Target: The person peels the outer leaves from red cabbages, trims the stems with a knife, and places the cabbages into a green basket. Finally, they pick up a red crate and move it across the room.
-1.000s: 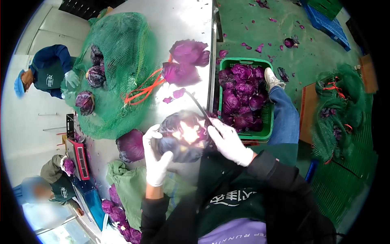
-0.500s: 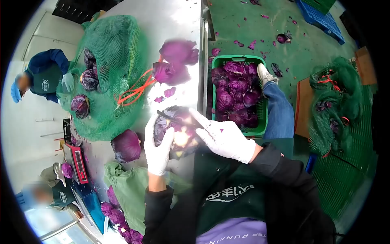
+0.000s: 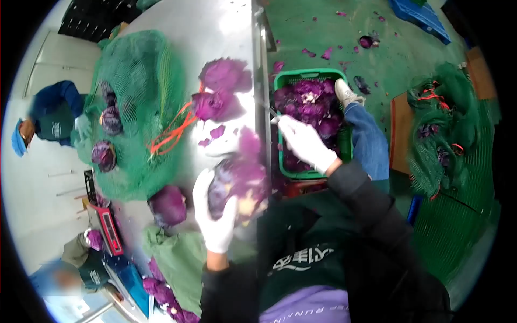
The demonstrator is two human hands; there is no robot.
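My left hand (image 3: 215, 215), in a white glove, is wrapped round the near side of a red cabbage (image 3: 239, 183). The cabbage rests at the table's edge, its pale cut stem facing me, and it is blurred. A loose purple leaf (image 3: 250, 144) shows just beyond it, also smeared. Over the crate's near-left side, my gloved right hand (image 3: 304, 142) is closed on a small knife (image 3: 271, 111), whose thin blade points away to the left. Most of the knife's handle is hidden by the fingers.
Red cabbages fill a green crate (image 3: 278, 153) on the floor. Green mesh sacks (image 3: 142, 81) with cabbages and loose leaves (image 3: 223, 75) lie on the metal table (image 3: 215, 32). A red scale (image 3: 110, 229) stands left. Two co-workers (image 3: 59, 116) are across the table.
My right hand has moved away from the cabbage, rightward over the crate, with the knife. A leaf has come away from the cabbage, which my left hand still holds. The view has shifted slightly.
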